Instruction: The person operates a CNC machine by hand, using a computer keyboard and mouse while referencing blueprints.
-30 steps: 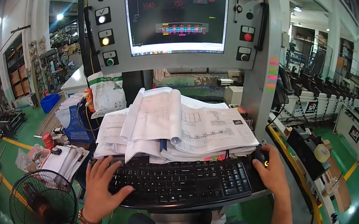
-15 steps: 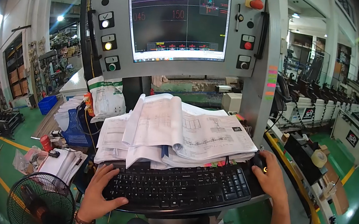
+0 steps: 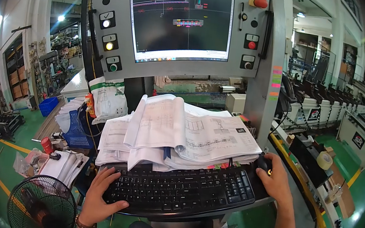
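My right hand [image 3: 275, 177] is wrapped around a dark computer mouse [image 3: 263, 163] to the right of the keyboard. At the left end of the black keyboard [image 3: 181, 189], my left hand [image 3: 103, 195] rests with fingers and thumb spread, holding nothing. Behind the keys lies a thick stack of printed drawings [image 3: 221, 136], its top sheets folded over and covering part of the keyboard's back edge. Above stands a machine control panel with a monitor [image 3: 179, 39], whose dark screen shows a coloured drawing with red numbers.
A red emergency button [image 3: 260, 2] sits at the panel's upper right. A white and green bag [image 3: 109, 99] and a blue basket [image 3: 78, 133] stand to the left. A black fan [image 3: 42, 206] is at lower left. A tape roll [image 3: 324, 160] lies on the right.
The drawing on the monitor has zoomed out: the large numbers have shrunk and a small coloured part shows mid-screen. Both hands stay in place.
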`<state>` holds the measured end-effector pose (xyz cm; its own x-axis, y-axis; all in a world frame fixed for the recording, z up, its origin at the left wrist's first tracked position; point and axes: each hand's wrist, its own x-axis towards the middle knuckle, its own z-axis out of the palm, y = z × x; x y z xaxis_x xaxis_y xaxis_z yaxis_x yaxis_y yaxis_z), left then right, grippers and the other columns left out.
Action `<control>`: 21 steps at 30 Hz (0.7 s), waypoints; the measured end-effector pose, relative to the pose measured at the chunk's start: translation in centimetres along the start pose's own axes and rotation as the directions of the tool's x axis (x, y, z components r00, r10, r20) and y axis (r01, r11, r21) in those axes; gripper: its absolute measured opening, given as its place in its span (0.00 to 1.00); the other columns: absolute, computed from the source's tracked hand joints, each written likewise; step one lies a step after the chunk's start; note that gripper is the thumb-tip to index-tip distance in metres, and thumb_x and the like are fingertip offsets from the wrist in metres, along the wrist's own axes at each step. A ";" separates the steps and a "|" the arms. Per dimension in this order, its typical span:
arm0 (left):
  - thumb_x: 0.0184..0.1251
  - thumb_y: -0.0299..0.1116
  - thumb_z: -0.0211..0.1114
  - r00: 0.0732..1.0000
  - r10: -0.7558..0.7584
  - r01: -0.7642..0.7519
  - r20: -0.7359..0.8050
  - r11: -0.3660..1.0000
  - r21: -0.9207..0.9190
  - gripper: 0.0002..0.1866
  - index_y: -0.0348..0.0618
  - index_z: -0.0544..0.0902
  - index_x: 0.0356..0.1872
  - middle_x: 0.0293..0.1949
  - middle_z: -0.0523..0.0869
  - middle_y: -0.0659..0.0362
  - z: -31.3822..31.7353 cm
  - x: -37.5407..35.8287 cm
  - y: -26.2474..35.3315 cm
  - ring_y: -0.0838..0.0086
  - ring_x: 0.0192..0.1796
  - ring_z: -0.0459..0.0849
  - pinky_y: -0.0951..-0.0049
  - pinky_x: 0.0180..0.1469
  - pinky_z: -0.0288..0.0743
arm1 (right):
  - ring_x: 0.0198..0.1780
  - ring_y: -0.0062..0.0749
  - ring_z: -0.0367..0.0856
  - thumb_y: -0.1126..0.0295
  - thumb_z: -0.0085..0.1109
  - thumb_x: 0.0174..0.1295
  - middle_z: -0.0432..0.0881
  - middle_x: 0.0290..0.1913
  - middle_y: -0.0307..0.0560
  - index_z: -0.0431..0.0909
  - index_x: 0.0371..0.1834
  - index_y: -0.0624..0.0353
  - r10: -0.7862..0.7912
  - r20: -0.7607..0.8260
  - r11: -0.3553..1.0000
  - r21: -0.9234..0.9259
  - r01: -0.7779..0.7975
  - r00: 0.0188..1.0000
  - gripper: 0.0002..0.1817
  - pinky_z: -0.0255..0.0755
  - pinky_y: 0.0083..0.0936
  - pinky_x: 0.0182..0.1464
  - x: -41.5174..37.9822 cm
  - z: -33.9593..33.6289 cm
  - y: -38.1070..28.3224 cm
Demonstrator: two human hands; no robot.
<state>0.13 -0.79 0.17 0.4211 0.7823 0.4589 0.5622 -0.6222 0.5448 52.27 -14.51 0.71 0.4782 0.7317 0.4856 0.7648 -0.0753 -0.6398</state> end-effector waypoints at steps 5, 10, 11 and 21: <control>0.54 0.55 0.91 1.000 0.001 -0.001 -0.007 1.000 0.002 0.51 0.42 0.84 0.79 0.84 0.80 0.45 0.0 0.0 0.2 0.45 0.90 0.70 0.44 0.91 0.60 | 0.75 0.63 0.84 0.62 0.72 0.71 0.82 0.76 0.61 0.77 0.77 0.64 -0.114 -0.008 0.992 -0.059 0.113 0.993 0.33 0.77 0.47 0.76 0.2 0.4 1.4; 0.52 0.56 0.93 1.000 0.008 -0.008 -0.028 1.000 0.011 0.50 0.42 0.87 0.76 0.83 0.82 0.45 0.1 0.0 0.1 0.41 0.90 0.70 0.42 0.90 0.64 | 0.76 0.63 0.83 0.62 0.72 0.72 0.82 0.77 0.61 0.78 0.77 0.64 -0.054 0.008 0.998 -0.020 0.055 0.998 0.33 0.77 0.47 0.77 0.2 0.1 0.5; 0.52 0.56 0.93 1.000 0.007 -0.007 -0.029 1.000 0.011 0.50 0.42 0.87 0.76 0.82 0.82 0.45 0.1 0.0 0.1 0.41 0.90 0.70 0.43 0.90 0.64 | 0.75 0.63 0.84 0.62 0.72 0.72 0.82 0.76 0.61 0.78 0.77 0.64 -0.049 0.009 0.999 -0.016 0.049 0.999 0.33 0.77 0.47 0.76 0.2 0.1 0.4; 0.51 0.55 0.94 0.999 0.012 -0.012 -0.037 1.000 0.002 0.50 0.43 0.87 0.76 0.82 0.82 0.45 0.2 -0.1 -0.1 0.41 0.90 0.70 0.43 0.90 0.64 | 0.68 0.61 0.88 0.63 0.73 0.68 0.87 0.68 0.61 0.80 0.73 0.63 -0.048 -0.035 0.999 -0.009 0.047 0.998 0.31 0.80 0.47 0.71 0.0 0.1 0.1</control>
<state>0.18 -0.77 -0.11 0.4013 0.7732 0.4910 0.5585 -0.6315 0.5379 52.31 -14.49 0.55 0.4561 0.7102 0.5363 0.7905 -0.0465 -0.6107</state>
